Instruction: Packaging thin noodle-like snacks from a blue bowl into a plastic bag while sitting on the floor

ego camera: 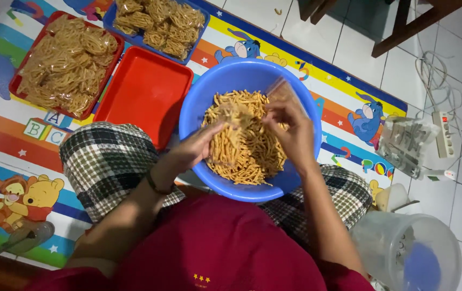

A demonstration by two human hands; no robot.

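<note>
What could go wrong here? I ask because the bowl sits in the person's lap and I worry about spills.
The blue bowl rests between the knees, not on the floor, so a leg shift might tip it. The left hand carries stick snacks toward a thin clear bag in the right hand; pieces may miss the opening and drop onto the play mat.

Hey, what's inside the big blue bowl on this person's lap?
The blue bowl holds a heap of thin golden snack sticks. The left hand and right hand reach into it, hiding some sticks; the bowl's bottom is covered.
</note>
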